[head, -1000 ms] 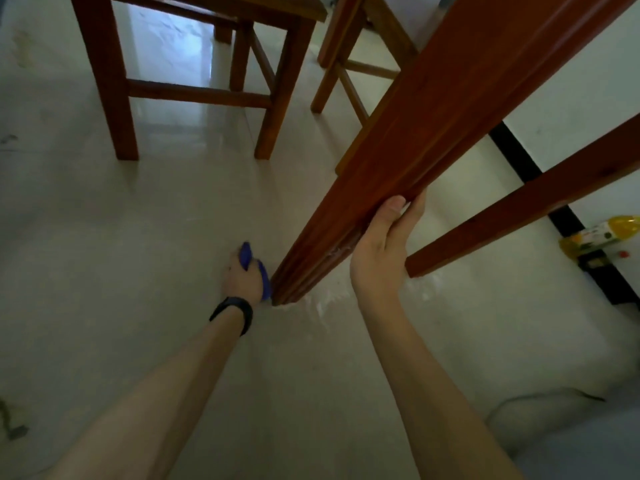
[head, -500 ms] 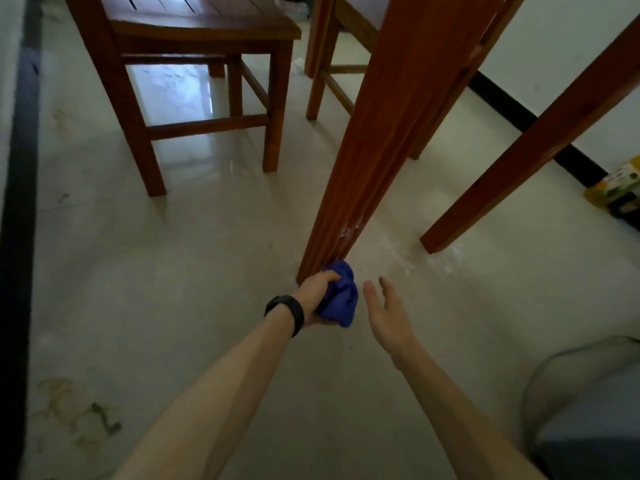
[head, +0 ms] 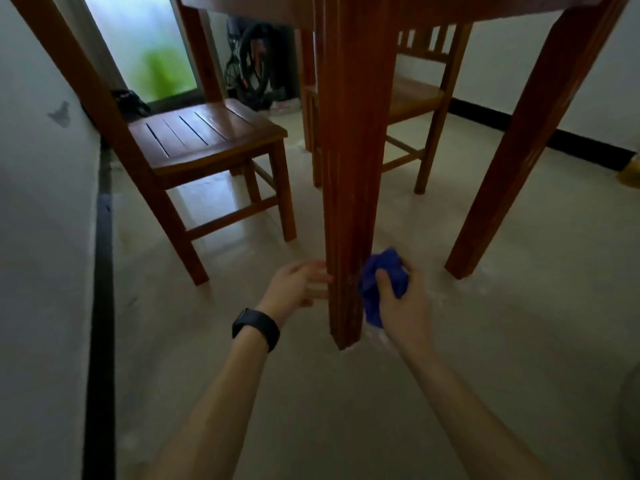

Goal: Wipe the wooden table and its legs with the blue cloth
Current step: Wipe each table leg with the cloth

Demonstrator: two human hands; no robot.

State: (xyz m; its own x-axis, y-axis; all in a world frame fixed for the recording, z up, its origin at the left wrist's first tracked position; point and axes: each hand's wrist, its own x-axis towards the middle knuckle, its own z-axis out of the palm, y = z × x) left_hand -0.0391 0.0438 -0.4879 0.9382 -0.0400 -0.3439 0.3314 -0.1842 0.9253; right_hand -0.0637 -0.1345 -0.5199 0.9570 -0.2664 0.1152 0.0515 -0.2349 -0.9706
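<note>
Between the hands stands a table leg [head: 349, 168], its foot on a pale, glossy floor [head: 346, 410] with whitish smears just past the right hand [head: 403, 306]. That hand grips the bunched blue cloth [head: 381, 271] and presses it to the leg's right face, low down. The left hand [head: 294, 285], a black watch [head: 256, 327] on its wrist, lies loose with fingers straight, tips at the leg's left face. Beyond it sits a slatted chair [head: 194, 136]; left of it runs a white wall [head: 41, 202] with black skirting [head: 102, 271]. A second leg [head: 519, 150] stands beyond the right hand.
</note>
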